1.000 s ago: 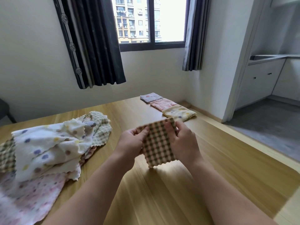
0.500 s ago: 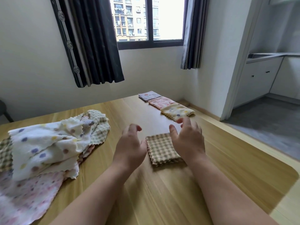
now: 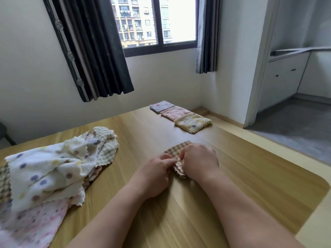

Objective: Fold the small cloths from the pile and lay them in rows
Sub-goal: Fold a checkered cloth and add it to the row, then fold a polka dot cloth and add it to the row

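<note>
With left hand [image 3: 155, 170] and right hand [image 3: 198, 161] pinching the cloth [image 3: 179, 148], I feared an uneven lift would undo its fold.

Counter [image 3: 241, 176] is showing pale wood grain, smooth, catching a soft sheen. Checked cloth [image 3: 176, 148] is looking matt, waffle-textured, zigzag-edged. Pile [image 3: 44, 169] is showing soft, fuzzy matt fabric.
</note>
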Demonstrator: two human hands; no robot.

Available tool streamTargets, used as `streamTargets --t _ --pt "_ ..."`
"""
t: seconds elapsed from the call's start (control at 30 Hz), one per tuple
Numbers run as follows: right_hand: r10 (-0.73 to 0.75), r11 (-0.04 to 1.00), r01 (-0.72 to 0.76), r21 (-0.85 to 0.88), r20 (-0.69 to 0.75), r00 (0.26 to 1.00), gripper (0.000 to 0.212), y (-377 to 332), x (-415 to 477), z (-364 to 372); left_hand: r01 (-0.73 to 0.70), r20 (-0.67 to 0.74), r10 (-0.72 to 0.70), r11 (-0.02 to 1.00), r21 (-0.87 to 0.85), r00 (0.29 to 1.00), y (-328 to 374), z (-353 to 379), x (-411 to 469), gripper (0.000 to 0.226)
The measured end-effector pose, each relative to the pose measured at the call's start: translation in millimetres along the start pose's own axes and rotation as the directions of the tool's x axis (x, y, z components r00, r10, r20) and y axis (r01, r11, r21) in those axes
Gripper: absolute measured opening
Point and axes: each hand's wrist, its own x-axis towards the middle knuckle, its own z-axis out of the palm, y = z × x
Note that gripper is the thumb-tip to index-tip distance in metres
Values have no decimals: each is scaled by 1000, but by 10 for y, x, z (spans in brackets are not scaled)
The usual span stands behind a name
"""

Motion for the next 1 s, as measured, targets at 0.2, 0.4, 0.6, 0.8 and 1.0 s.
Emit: streamTargets --t 0.2,0.4,0.6,0.8,1.0 --pt "222 975 -222 1 13 975 30 333 211 -34 -53 107 48 998 46 993 292 121 432 56" --pt "350 924 -358 135 78 934 29 690 515 -146 -112 96 111 994 4 989 466 314 1035 52" --pt "309 946 -311 93 40 950 29 1034 720 -66 -91 78 89 995 31 993 461 436 1337 52" --pt "339 932 -351 85 133 931 49 1130 849 48 -110 89 107 993 30 990 451 506 1514 54" --pt "314 938 -329 112 132 940 55 1152 805 37 -83 19 83 996 12 996 498 467 1410 49"
